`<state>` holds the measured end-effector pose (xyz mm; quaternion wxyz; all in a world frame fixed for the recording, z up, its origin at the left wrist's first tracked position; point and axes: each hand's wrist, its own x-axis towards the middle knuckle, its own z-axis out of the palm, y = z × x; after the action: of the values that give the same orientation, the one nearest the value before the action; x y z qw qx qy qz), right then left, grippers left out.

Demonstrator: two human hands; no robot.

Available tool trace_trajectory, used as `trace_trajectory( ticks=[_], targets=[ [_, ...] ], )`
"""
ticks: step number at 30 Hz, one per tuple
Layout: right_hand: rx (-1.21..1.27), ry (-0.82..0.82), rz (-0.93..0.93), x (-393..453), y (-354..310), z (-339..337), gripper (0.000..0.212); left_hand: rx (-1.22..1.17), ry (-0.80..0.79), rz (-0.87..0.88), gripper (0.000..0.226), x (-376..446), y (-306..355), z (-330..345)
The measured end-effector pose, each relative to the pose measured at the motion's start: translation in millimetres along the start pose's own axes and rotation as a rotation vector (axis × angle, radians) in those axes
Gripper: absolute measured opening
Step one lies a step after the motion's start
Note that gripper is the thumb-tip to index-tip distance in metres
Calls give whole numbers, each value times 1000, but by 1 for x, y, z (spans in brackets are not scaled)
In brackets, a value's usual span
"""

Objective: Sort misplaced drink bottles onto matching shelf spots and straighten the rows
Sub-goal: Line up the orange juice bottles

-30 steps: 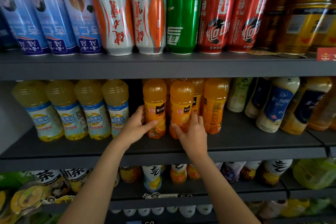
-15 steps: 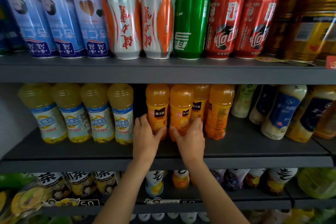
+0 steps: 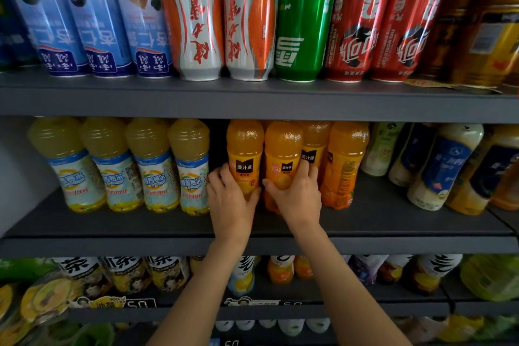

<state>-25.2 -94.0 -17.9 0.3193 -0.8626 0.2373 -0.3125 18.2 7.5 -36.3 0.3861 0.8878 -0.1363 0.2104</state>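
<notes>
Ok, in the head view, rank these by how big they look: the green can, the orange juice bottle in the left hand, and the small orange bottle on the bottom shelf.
1. Green can, though it sits nearest the camera, so this is unsure.
2. Orange juice bottle gripped by the left hand; its base is hidden, so it could rival the can.
3. Small orange bottle, clearly smallest, but farthest away.

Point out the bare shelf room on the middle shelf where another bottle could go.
Bare board runs along the front lip of the middle shelf, ahead of the yellow bottles. A dark gap sits between them and the orange bottles, beside the left hand. Right hand side: crowded rows.
</notes>
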Motion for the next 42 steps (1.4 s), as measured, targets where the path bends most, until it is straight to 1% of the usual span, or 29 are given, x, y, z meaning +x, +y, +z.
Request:
trace_trajectory(
  ticks=[2, 4, 5, 6, 8, 9, 11, 13, 14, 16, 18, 19, 21, 23, 25, 26, 28, 30, 32, 35, 36, 39, 41, 42],
  targets=[
    [173, -110, -33, 8, 8, -6, 63, 2, -1, 4, 78, 0, -2, 0],
    [329, -285, -12, 12, 14, -21, 63, 2, -16, 6, 78, 1, -4, 0],
    [361, -336, 1, 12, 17, -27, 65, 3, -22, 4, 78, 1, -5, 0],
    [361, -324, -8, 11, 20, -29, 66, 2, -24, 3, 78, 1, -5, 0],
    [274, -170, -50, 4, 22, -25, 70, 9, -25, 3, 78, 1, -4, -1],
    [217, -101, -56, -1, 20, -20, 77, 16, -25, 4, 78, 1, -4, -1],
    [106, -60, -25, -9, 15, -8, 90, 29, -30, 5, 77, 0, -4, -1],
    [41, -39, -10, -10, 15, 1, 88, 29, -38, 1, 76, 1, -4, -2],
    [52, -37, -21, -8, 15, 2, 83, 30, -40, 2, 76, 1, -4, -3],
    [136, -87, -53, -1, 18, -1, 70, 37, -47, 8, 76, 2, -5, -4],
    [188, -160, -53, 3, 22, -10, 62, 48, -62, 10, 77, 1, -6, -5],
    [192, -167, -59, 3, 23, -15, 60, 54, -65, 11, 77, 1, -6, -5],
    [173, -97, -83, -1, 21, -17, 63, 58, -63, 14, 77, 1, -6, -5],
    [82, 1, -86, -6, 13, -13, 76, 59, -64, 19, 76, 0, -5, -5],
    [-22, 39, -46, -6, 3, -6, 86, 68, -69, 18, 76, 0, -4, -5],
    [-68, 38, -27, -5, -1, -5, 87, 68, -69, 19, 75, 0, -4, -5],
    [-97, 34, -26, -2, -3, -2, 82, 66, -66, 25, 75, 1, -4, -5],
    [-16, 18, -76, 2, 2, -2, 73, 61, -69, 35, 73, 2, -6, -6],
    [82, -68, -130, 6, 8, -7, 66, 52, -66, 46, 70, 2, -10, -6],
    [150, -232, -118, 9, 11, -15, 62, 38, -44, 64, 69, 0, -15, -5],
    [146, -234, -117, 8, 12, -14, 62, 37, -38, 67, 69, 0, -16, -5],
    [77, -98, -109, -1, 13, -5, 67, 33, -39, 70, 69, -1, -14, -4],
    [-9, -69, -43, -9, 10, 1, 72, 27, -43, 65, 69, -1, -14, -4],
    [-50, -71, -12, -11, 9, 3, 70, 27, -47, 62, 69, -1, -14, -4]
  ],
)
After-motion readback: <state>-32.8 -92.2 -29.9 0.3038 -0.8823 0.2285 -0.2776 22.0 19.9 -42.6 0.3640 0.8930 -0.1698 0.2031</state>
